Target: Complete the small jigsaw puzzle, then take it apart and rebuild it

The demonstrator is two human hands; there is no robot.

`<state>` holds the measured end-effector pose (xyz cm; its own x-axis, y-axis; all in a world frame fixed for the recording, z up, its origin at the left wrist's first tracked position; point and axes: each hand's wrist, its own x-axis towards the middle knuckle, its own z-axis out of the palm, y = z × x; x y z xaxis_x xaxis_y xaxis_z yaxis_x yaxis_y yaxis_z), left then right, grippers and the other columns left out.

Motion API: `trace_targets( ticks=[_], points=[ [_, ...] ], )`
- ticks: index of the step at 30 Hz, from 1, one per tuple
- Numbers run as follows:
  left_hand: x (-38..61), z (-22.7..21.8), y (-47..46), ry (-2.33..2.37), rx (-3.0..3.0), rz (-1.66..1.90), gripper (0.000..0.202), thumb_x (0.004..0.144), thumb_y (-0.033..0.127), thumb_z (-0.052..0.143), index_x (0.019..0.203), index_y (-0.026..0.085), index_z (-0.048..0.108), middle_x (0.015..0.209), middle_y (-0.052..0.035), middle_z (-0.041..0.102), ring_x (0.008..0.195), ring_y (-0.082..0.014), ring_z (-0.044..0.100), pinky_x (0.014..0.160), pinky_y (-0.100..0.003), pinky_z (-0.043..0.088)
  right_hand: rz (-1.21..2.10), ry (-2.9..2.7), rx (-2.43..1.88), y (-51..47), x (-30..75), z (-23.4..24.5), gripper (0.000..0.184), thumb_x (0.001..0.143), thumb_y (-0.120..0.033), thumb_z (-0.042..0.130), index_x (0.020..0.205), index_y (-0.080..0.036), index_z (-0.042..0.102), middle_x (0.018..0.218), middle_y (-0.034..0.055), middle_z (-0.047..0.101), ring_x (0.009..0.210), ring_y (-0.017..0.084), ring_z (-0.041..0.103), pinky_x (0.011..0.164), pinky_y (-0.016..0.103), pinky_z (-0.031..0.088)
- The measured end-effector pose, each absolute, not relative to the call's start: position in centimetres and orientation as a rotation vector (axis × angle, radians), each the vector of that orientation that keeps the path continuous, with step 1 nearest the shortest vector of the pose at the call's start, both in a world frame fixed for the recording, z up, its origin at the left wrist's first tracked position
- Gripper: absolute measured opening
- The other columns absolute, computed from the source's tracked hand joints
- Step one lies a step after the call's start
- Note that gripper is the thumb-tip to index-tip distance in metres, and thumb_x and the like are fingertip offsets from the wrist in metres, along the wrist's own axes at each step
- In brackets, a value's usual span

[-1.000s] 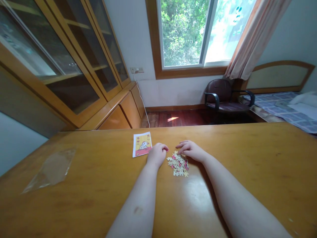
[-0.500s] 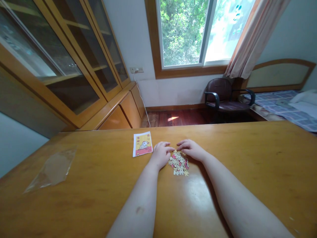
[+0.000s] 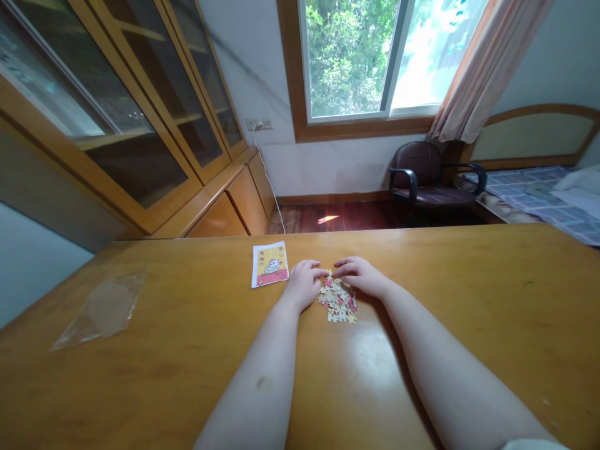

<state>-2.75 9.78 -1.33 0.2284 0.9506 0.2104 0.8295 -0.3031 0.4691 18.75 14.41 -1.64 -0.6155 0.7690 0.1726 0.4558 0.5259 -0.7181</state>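
Note:
A small heap of jigsaw puzzle pieces (image 3: 336,301), mostly pale with some pink and yellow, lies on the wooden table. My left hand (image 3: 304,285) rests at the heap's left edge, fingers stretched, the index fingertip by a piece at the far end. From the right, my right hand (image 3: 364,276) reaches over the far edge of the heap with its fingers extended and apart. Its fingertips touch or hover just over the pieces; I cannot tell which. Just left of my left hand lies a picture card (image 3: 270,265) showing a white cartoon animal on yellow and pink.
A clear plastic bag (image 3: 104,306) lies flat on the left of the table (image 3: 197,375). Beyond the table's far edge are a glass-fronted cabinet (image 3: 220,215), a dark armchair (image 3: 424,172), a window and a bed (image 3: 539,187). A white cord hangs from a wall socket.
The view has shifted slightly, so everything sits a little higher. A piece at the heap's far end now stands a bit apart, between my fingertips. Otherwise my hands stay nearly in place.

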Motion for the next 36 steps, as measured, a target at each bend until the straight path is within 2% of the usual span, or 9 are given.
trace_targets(
  ticks=[6,11,14,17,25,32,36],
  points=[
    [-2.9,-1.4,10.1,1.783,2.198,0.667,0.035,0.081,0.013,0.05,0.105,0.024,0.073,0.116,-0.0056,0.065,0.113,-0.0227,0.053,0.104,-0.038,0.041,0.78,-2.352,-1.012,14.2,18.4,-1.4,0.028,0.079,-0.022,0.06,0.104,-0.024,0.074,0.117,0.0075,0.066,0.111,0.024,0.057,0.104,0.042,0.038],
    [-2.9,-1.1,10.0,1.739,2.205,0.709,0.032,0.08,0.013,0.051,0.097,0.026,0.074,0.113,-0.0043,0.065,0.112,-0.022,0.053,0.103,-0.038,0.041,0.602,-2.423,-1.046,13.9,17.7,-1.5,0.033,0.086,-0.022,0.055,0.115,-0.027,0.068,0.118,0.0075,0.065,0.112,0.023,0.055,0.102,0.043,0.038],
    [-2.8,-1.0,9.9,1.706,2.211,0.717,0.031,0.08,0.01,0.051,0.086,0.027,0.075,0.111,-0.0034,0.066,0.111,-0.0213,0.054,0.102,-0.038,0.042,0.496,-2.482,-1.085,13.8,17.4,-1.6,0.029,0.09,-0.025,0.051,0.111,-0.032,0.07,0.121,0.0067,0.063,0.112,0.024,0.054,0.1,0.044,0.038],
    [-2.7,-0.9,9.9,1.685,2.218,0.712,0.031,0.079,0.009,0.051,0.083,0.027,0.076,0.112,-0.0029,0.066,0.111,-0.021,0.054,0.103,-0.038,0.041,0.447,-2.482,-1.073,13.8,17.5,-1.8,0.025,0.09,-0.026,0.054,0.105,-0.03,0.073,0.117,0.0073,0.065,0.109,0.024,0.056,0.098,0.042,0.04],
    [-2.6,-0.9,10.0,1.717,2.179,0.738,0.03,0.082,0.013,0.049,0.092,0.025,0.075,0.11,-0.0038,0.067,0.108,-0.0214,0.055,0.101,-0.038,0.043,0.484,-2.335,-1.115,14.5,17.8,-2.4,0.011,0.084,-0.026,0.063,0.085,-0.022,0.073,0.098,0.0066,0.069,0.096,0.021,0.059,0.093,0.036,0.043],
    [-2.6,-1.0,9.5,1.583,2.271,0.734,0.029,0.077,0.011,0.055,0.091,0.028,0.075,0.115,-0.0027,0.064,0.114,-0.021,0.053,0.104,-0.037,0.04,0.426,-2.225,-1.277,15.0,18.3,-2.7,0.018,0.086,-0.027,0.058,0.074,-0.019,0.068,0.089,0.0078,0.066,0.088,0.02,0.058,0.087,0.034,0.045],
    [-2.6,-1.2,9.4,1.566,2.281,0.693,0.022,0.078,0.022,0.061,0.095,0.029,0.074,0.116,-0.0033,0.063,0.115,-0.0223,0.051,0.104,-0.039,0.038,0.397,-2.14,-1.406,15.1,18.6,-2.8,0.013,0.085,-0.024,0.058,0.08,-0.019,0.068,0.089,0.0076,0.066,0.089,0.021,0.057,0.087,0.035,0.044]
  ],
)
